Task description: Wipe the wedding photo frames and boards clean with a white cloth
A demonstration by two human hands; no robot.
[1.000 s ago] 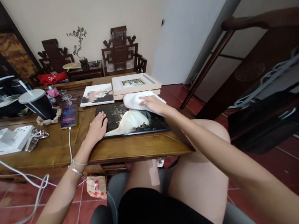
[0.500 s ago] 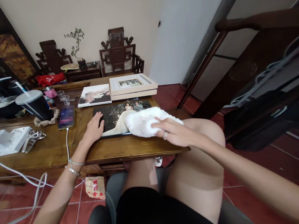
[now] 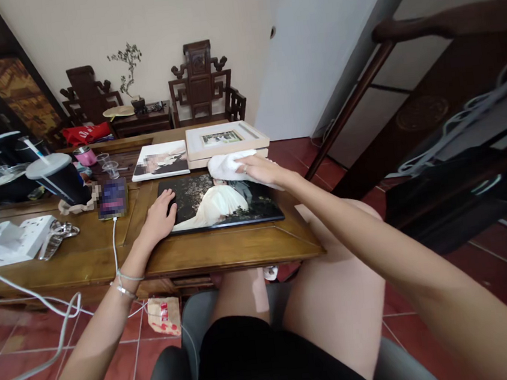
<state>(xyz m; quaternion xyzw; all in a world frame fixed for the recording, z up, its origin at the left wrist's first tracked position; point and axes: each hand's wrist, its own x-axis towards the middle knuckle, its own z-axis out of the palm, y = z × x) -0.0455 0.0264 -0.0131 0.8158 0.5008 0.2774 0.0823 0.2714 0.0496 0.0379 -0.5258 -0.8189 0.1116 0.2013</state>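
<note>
A dark wedding photo panel [image 3: 191, 196], showing a long white dress, lies flat near the front edge of the wooden table [image 3: 236, 246]. My left hand [image 3: 161, 215] rests on its left end with the fingers spread. At the panel's far right edge, my right hand [image 3: 260, 168] grips a white cloth [image 3: 228, 163] and presses it on the surface. The cloth covers the upper part of the picture there. Just behind lie a smaller photo print [image 3: 164, 160] and light-framed pictures [image 3: 225, 138] in a stack.
To the left are a phone [image 3: 112, 199] on a charging cable, a dark cup with a straw [image 3: 60, 180], a white power strip [image 3: 27, 238] and small clear cups [image 3: 110, 167]. A paper bag [image 3: 164, 314] lies on the floor. A wooden rail [image 3: 362, 100] stands right.
My right hand has moved the cloth away from me, from the panel's near right part to its far edge, uncovering the white dress. My left hand has stayed in place.
</note>
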